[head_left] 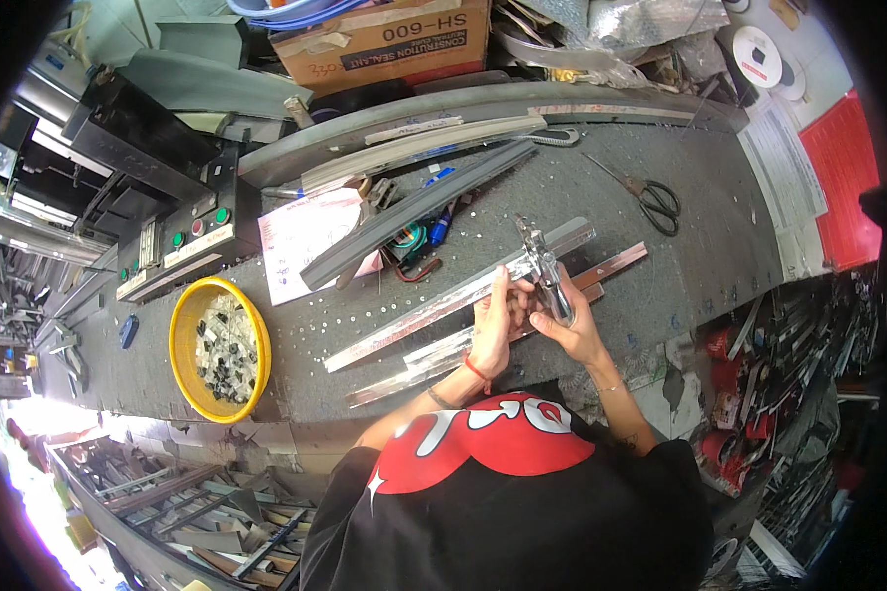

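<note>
Both hands meet over the middle of the grey felt-topped desk (660,236), close together and touching at the fingertips. The right hand (570,325) is wrapped around the grip of a silver metal hand tool (544,268), shaped like a pistol-grip riveter or air gun, whose head points away from the person and rests down on a long aluminium strip (434,310). The left hand (491,330) lies just beside it, palm down, pressing that strip against the desk, its fingers closed over the strip's edge right at the tool's head; a red cord circles its wrist.

The strip runs slantwise under both hands, from beyond the fingertips out to the left. A second, similar aluminium strip (404,374) lies nearer the person, partly under the left forearm, and a thinner strip with a reddish edge (616,264) passes under the right hand and extends beyond it.

Farther out past the hands, a dark grey curved profile (414,212) lies across the desk, with a pink sheet of paper (301,241) just left of it. Black-handled scissors (655,197) lie well beyond the right hand. Well to the left of the left hand sits a yellow bowl (182,325) filled with small dark and silver parts. Beyond that stands a black control box (182,241) with green and red buttons.
</note>
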`<state>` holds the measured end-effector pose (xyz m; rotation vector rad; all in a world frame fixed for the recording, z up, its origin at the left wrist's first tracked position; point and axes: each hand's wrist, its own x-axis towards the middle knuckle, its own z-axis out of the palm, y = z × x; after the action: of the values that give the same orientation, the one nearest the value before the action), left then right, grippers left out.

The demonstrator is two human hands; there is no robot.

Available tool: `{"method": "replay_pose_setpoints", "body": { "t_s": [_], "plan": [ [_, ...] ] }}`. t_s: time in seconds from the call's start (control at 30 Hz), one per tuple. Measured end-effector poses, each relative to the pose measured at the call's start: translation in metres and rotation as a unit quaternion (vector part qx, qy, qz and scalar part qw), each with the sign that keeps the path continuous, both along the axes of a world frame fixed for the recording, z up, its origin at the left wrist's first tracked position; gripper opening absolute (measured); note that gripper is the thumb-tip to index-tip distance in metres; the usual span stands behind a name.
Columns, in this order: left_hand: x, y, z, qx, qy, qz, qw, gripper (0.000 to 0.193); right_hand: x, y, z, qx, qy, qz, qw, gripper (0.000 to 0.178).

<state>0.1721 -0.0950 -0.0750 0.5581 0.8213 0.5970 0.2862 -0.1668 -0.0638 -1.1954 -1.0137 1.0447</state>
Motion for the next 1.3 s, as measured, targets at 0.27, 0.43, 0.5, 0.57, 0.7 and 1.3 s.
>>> {"method": "replay_pose_setpoints", "body": {
  "t_s": [0.27,0.43,0.5,0.57,0.7,1.3],
  "plan": [
    [-0.004,0.006,-0.014,0.044,0.008,0.044,0.998,0.038,-0.012,-0.013,-0.011,0.022,0.115,-0.031,0.993,0.047],
    [-0.023,0.01,-0.012,-0.02,-0.119,-0.032,0.992,0.038,-0.013,-0.018,-0.003,0.014,0.095,0.013,0.995,0.046],
    [-0.033,0.017,-0.005,0.011,-0.099,-0.097,0.99,0.039,-0.012,-0.019,0.003,0.015,0.083,0.033,0.996,0.045],
    [-0.043,0.026,0.002,0.046,-0.015,-0.165,0.985,0.039,-0.012,-0.017,0.009,0.023,0.096,0.055,0.994,0.044],
    [-0.062,0.034,0.013,0.259,0.12,-0.135,0.949,0.049,-0.016,-0.01,0.021,0.002,0.145,0.088,0.986,0.068],
    [-0.057,0.041,0.048,0.402,0.05,0.01,0.914,0.036,-0.016,0.006,0.046,-0.062,0.008,0.208,0.976,0.101]
  ]
}}
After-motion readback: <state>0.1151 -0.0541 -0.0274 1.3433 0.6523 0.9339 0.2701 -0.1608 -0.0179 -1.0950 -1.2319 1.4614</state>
